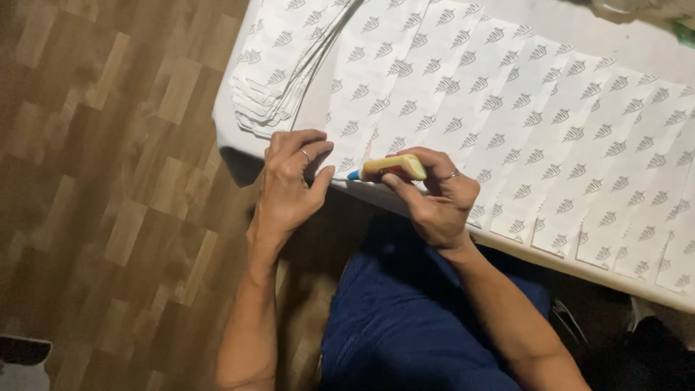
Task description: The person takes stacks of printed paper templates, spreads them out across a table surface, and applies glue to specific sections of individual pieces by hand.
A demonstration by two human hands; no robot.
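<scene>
right hand (433,194) grips a yellow glue bottle (391,168), tip at the sheet's edge — left hand (293,181), fingers curled, pins the printed paper sheets (507,108) flat.

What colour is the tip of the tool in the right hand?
Blue, on a pale yellow plastic tool held in the right hand; the head view shows it.
</scene>
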